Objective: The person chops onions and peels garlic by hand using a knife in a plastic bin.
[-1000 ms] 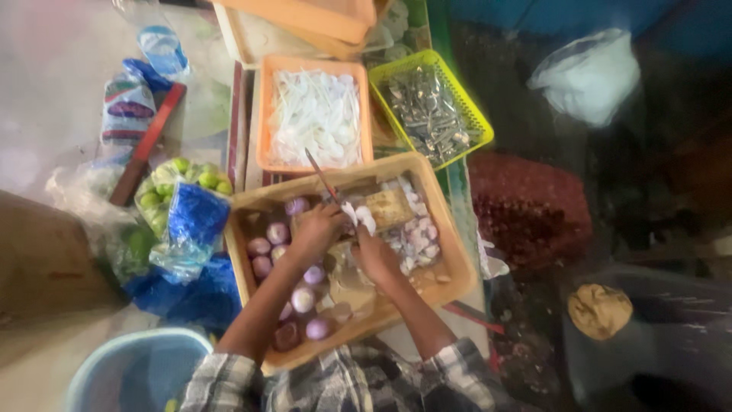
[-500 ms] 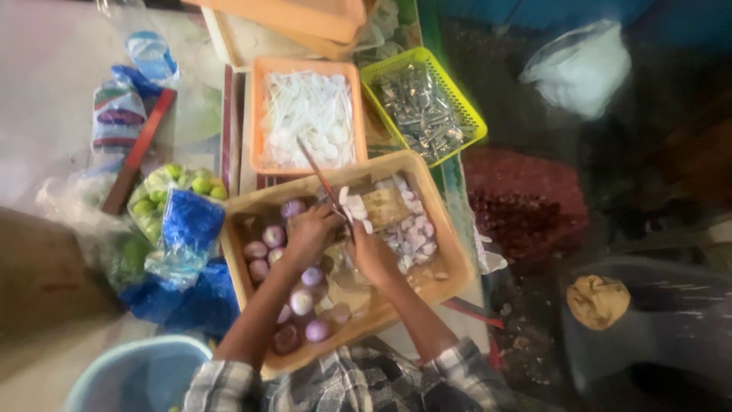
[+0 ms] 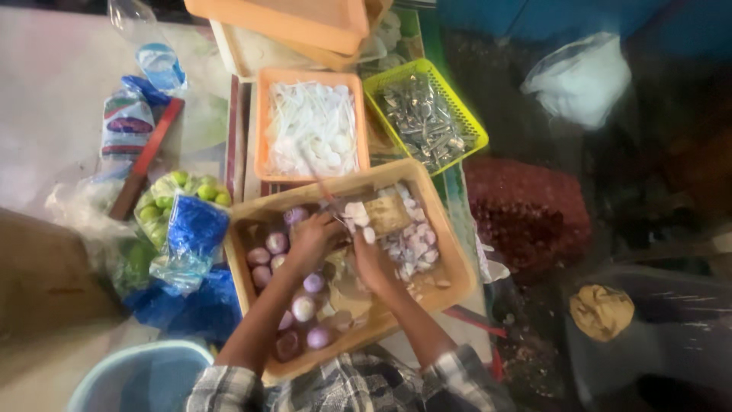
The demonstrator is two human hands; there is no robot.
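Observation:
My left hand (image 3: 311, 240) is closed around a thin knife (image 3: 319, 181) whose blade points away from me over the tan tray (image 3: 450, 252). My right hand (image 3: 370, 263) rests beside it, its fingers bent over a pale cut onion piece (image 3: 355, 214) in the middle of the tray. Whole peeled purple onions (image 3: 303, 308) lie in the tray's left half, under my left forearm. Chopped onion bits (image 3: 412, 244) are heaped in the right half, next to a brown board (image 3: 387, 214).
Beyond the tray stand an orange basket of white slices (image 3: 311, 137) and a yellow basket of small silvery fish (image 3: 424, 116). Green limes in a bag (image 3: 183, 191), blue plastic bags (image 3: 194, 229) and a light blue bucket (image 3: 141, 378) are on the left. A dark red heap (image 3: 526, 214) is on the right.
Both hands stay together at the tray's middle. The knife blade has shifted slightly, and my right hand has drawn a little back toward me.

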